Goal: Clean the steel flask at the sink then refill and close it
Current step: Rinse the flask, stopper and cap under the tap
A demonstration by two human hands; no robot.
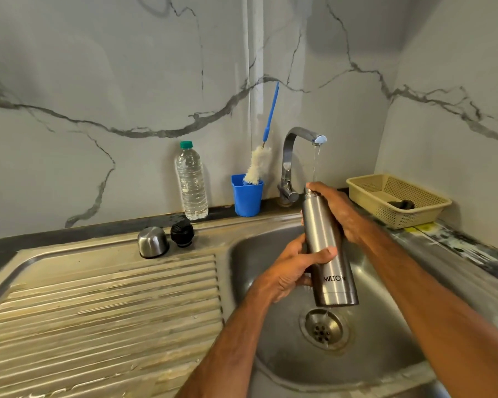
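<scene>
Snugly, fingers [294,247] around the flask [321,225]

Bright, even light, sharp focus, wide-angle bending at the edges

Pale grey marble-look panels with dark veins cover the back wall [98,67] and the right side wall [457,67], meeting in a corner. A dark surface [1,248] runs along their foot, carrying a steel sink [259,245] with a ribbed, stained drainboard [98,297].
</scene>
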